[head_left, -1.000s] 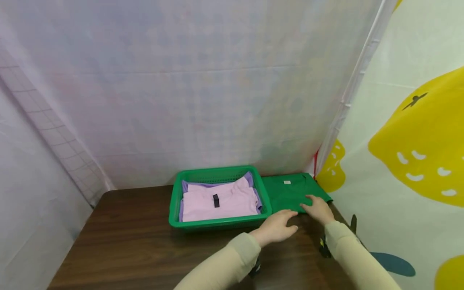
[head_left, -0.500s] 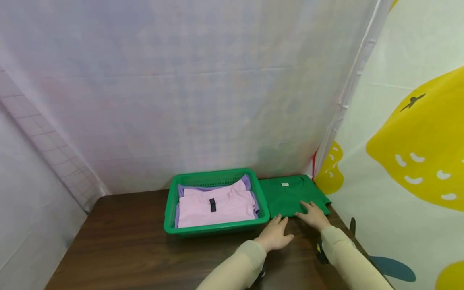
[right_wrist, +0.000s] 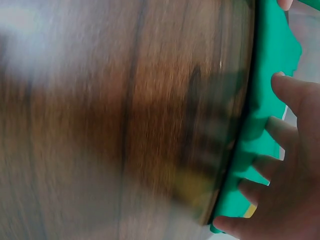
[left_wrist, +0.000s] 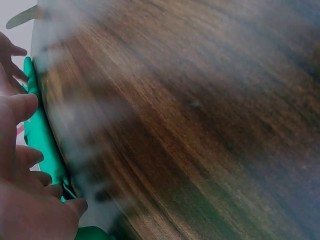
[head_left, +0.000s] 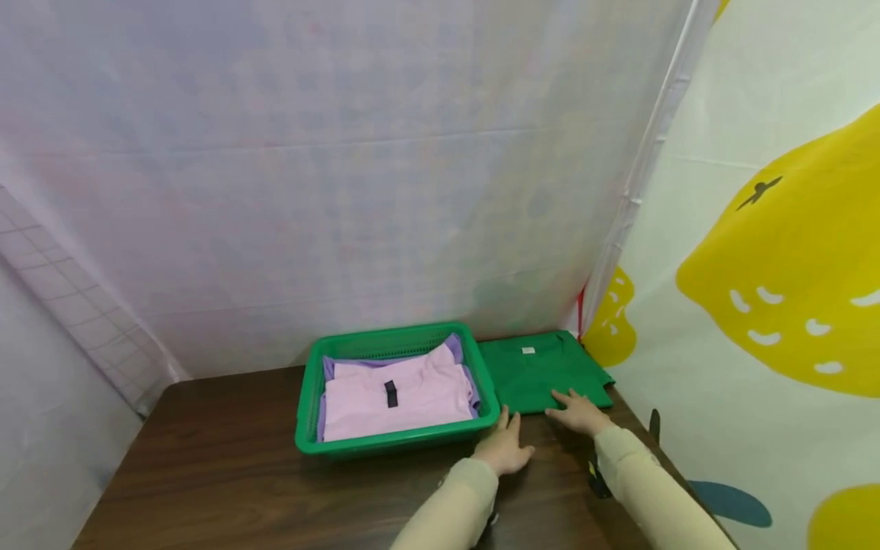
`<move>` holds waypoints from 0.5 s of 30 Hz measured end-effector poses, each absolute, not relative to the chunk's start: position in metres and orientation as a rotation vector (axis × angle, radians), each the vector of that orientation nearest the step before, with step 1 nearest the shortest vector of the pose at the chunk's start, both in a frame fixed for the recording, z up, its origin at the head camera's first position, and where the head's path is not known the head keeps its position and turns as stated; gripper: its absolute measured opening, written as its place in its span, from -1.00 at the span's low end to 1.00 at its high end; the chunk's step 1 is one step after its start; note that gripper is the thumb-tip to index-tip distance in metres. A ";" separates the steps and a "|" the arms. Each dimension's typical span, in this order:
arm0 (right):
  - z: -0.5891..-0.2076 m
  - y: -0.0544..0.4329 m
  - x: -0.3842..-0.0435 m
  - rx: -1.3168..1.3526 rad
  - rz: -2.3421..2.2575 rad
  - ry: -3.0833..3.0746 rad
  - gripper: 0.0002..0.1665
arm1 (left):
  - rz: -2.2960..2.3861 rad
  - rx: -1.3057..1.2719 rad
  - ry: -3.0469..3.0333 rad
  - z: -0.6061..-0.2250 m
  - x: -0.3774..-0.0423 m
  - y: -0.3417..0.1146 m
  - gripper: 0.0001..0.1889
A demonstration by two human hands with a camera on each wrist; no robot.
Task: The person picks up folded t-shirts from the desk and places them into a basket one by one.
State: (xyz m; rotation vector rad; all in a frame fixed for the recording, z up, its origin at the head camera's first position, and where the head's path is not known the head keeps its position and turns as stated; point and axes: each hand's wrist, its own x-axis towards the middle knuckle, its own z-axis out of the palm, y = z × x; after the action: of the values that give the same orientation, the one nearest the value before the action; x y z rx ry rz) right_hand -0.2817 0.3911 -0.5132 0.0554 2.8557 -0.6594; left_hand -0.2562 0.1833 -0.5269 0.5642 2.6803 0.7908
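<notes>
A folded green T-shirt with a small white label lies on the table, right beside a green plastic basket. My right hand is over the shirt's near edge, its fingers spread and relaxed; firm contact cannot be told. My left hand is near the basket's front right corner, fingers pointing at the shirt's near left corner and holding nothing. In the right wrist view, the fingers of my right hand show in front of the green shirt. In the left wrist view, my left hand appears with fingers apart beside the green fabric.
Inside the basket, a folded pink shirt with a black label lies on purple cloth. Dark wood tabletop extends to the left and front. A pale curtain hangs behind, and a lemon-printed sheet bounds the right side.
My left hand has turned, its fingers now pointing forward toward the shirt's near edge. My right hand has drawn back slightly toward that edge. The head view has shifted a little right.
</notes>
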 end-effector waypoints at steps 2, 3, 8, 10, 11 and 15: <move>-0.513 0.392 -0.281 0.056 -0.630 2.849 -0.20 | 0.771 0.560 2.691 -0.527 -0.257 0.183 -0.26; -0.513 0.393 -0.282 0.058 -0.619 2.845 -0.20 | 0.765 0.561 2.696 -0.527 -0.257 0.183 -0.27; -0.514 0.396 -0.281 0.048 -0.589 2.831 -0.22 | 0.741 0.585 2.713 -0.527 -0.258 0.185 -0.27; -0.514 0.398 -0.280 0.034 -0.593 2.829 -0.24 | 0.733 0.598 2.717 -0.526 -0.257 0.185 -0.27; -0.514 0.398 -0.280 0.023 -0.597 2.828 -0.24 | 0.731 0.602 2.718 -0.526 -0.257 0.185 -0.27; -0.514 0.401 -0.277 0.005 -0.613 2.818 -0.28 | 0.708 0.621 2.732 -0.527 -0.258 0.186 -0.27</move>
State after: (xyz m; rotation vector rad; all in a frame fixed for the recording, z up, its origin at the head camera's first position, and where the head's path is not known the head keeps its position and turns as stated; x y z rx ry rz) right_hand -0.2774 0.4009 -0.5141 0.0045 2.8182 -0.6131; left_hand -0.2580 0.1860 -0.5266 0.6211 2.7315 0.7083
